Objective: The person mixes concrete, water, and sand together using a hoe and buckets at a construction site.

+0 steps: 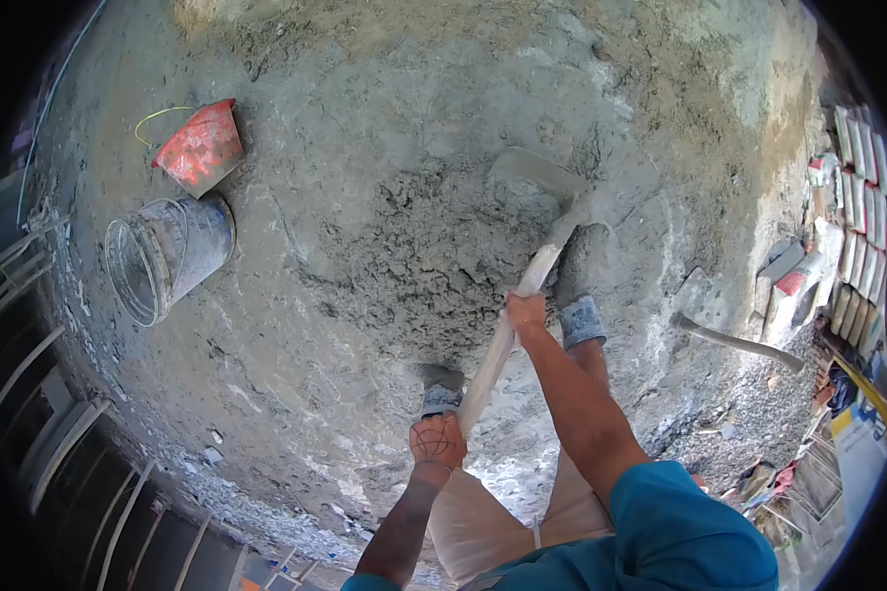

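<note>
My left hand (pixel 438 439) is closed around the butt end of a hoe's pale wooden handle. Farther up, my right hand (pixel 525 311) grips the same handle. The hoe (pixel 493 372) slants away from me, up and to the right. Its wide, mortar-coated blade (pixel 536 173) rests at the upper right side of a heap of wet grey mortar (pixel 414 256). The blade's lower edge is partly hidden by the mix. My boots stand at the near side and right side of the heap.
A red bucket (pixel 205 148) lies tipped at left, beside a clear, mortar-smeared bucket (pixel 168 258) on its side. Another hoe (pixel 734 341) lies on the ground at right, near gravel (pixel 759 404). Stacked blocks (pixel 862 207) stand at far right; slats (pixel 64 453) line the lower left edge.
</note>
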`<state>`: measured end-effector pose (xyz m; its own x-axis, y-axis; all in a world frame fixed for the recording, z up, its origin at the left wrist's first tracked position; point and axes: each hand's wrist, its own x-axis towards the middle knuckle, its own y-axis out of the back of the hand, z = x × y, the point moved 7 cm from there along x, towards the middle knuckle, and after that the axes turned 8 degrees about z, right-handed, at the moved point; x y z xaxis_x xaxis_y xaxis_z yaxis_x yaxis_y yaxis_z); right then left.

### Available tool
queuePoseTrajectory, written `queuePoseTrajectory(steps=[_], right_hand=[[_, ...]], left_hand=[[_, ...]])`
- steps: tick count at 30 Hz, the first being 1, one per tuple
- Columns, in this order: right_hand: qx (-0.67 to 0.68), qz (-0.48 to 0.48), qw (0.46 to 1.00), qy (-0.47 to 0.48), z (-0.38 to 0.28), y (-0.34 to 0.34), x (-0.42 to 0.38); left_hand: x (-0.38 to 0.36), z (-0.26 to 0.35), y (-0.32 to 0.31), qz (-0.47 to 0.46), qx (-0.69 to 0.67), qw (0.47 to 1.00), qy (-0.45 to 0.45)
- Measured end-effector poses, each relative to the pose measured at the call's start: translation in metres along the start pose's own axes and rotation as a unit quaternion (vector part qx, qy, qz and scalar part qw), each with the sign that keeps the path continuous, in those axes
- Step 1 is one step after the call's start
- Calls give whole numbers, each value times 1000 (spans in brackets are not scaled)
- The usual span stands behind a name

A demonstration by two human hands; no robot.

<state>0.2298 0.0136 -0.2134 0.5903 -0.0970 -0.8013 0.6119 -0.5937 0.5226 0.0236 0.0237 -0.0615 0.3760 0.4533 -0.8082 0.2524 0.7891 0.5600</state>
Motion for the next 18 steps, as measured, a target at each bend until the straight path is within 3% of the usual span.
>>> queuePoseTrajectory(steps=[2,3,5,8,9,12,13,14,16,18], right_hand=[[56,19,997,45,24,5,-7],[58,-8,998,-29,73,18,-104],[88,32,995,17,76,34,-99],[112,34,993,9,48,57,-105],[117,37,992,7,44,61,-97],[125,119,969,177,14,80,-8],[185,100,970,120,-40,95,-2],[215,94,963,135,-72,104,25],[180,104,965,163,-137,124,83],[-15,164,967,196,-167,139,181]], left_hand=[[-16,-12,-26,6,-42,999,8],[-124,-31,-2,-75,-36,994,69],[-122,-17,-5,-108,-19,993,49],[-118,-6,-11,-57,-24,998,33],[-109,1,-11,-58,-19,998,29],[-29,34,-8,57,-19,998,-19],[7,49,-5,89,-44,993,-57],[43,74,10,101,-25,993,-62],[111,123,42,160,-87,978,-103],[165,168,62,193,-80,971,-119]])
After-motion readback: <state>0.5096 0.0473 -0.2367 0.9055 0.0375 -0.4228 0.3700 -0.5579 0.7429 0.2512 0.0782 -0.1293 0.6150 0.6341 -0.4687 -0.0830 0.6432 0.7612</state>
